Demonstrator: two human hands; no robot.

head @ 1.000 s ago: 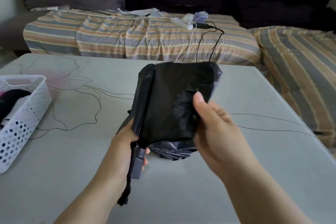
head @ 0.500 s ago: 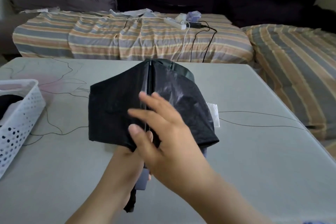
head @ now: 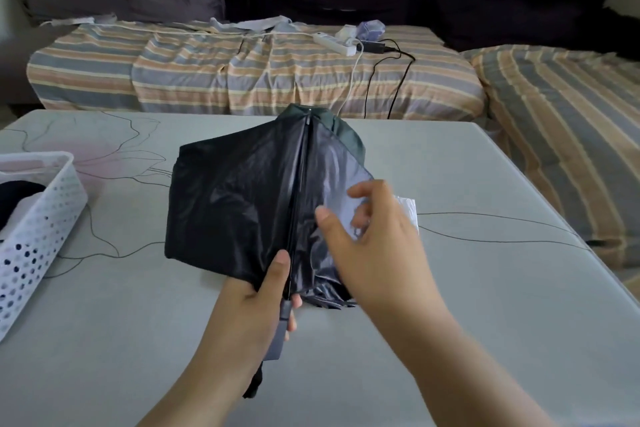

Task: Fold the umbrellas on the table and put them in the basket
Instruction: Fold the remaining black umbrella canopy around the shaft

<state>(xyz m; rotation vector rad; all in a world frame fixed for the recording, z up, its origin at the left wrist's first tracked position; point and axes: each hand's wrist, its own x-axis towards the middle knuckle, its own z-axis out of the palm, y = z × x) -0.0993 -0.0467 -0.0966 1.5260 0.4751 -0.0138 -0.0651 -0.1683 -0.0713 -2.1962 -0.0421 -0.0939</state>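
While the left hand [head: 263,291] grips the black umbrella [head: 242,204] at the base of its canopy, thumb pressed along the central rib and fingers curled round the shaft just above the grey handle [head: 277,340], the right hand [head: 374,246] has slid off the middle of the fabric to the right-hand panel. Half a second ago it lay over the rib; now its thumb and fingers pinch the shiny cloth near that panel's edge, though motion blur hides exactly how firm the pinch is. The canopy has also spread wider than a second ago, with one panel fanned out flat to the left and another to the right of the rib, held just above the table [head: 450,305]. That suggests the panels are being pulled out one by one so they can be pleated round the shaft; the folding is underway but not wrapped or strapped. The white basket [head: 45,218] sits at the table's left edge, well apart from the umbrella, with dark and pale items already inside.
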